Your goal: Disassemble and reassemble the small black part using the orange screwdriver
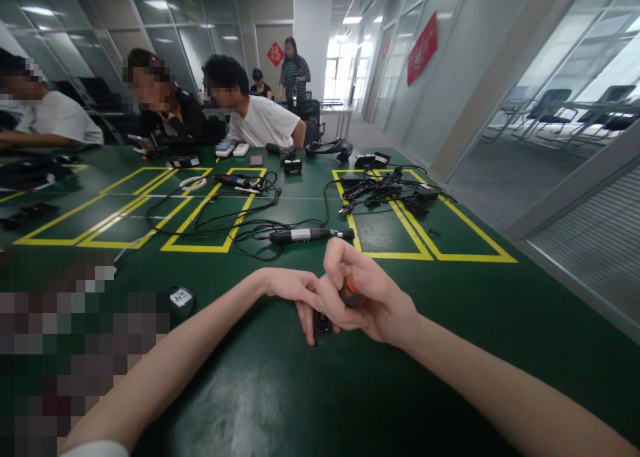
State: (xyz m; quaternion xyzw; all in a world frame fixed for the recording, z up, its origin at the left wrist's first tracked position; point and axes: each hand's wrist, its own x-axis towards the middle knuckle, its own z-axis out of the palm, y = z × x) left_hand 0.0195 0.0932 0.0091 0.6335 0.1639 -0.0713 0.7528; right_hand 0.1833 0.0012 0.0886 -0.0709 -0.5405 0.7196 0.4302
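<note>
Counts, head cam:
- bare hands, wearer's: 2, left hand (pixel 295 297) + right hand (pixel 370 300)
- orange-handled tool gripped in right hand (pixel 351 292): 1
- small black part under the fingers (pixel 321 324): 1
- black cylindrical power tool w/ white label band (pixel 305 234): 1
- yellow tape rectangles on green table (pixel 425 324): approx 5, far-left ones partly hidden
- tangled black cable piles: 2, centre pile (pixel 225 224) + right pile (pixel 390 194)
- white ring (pixel 193 183): 1
- round black puck w/ white sticker (pixel 181 298): 1
- other ppl: 5, 3 seated at the table, 2 further back
- red wall hangings: approx 3, big red banner (pixel 423 47), small red diamond sign (pixel 275 53)
</note>
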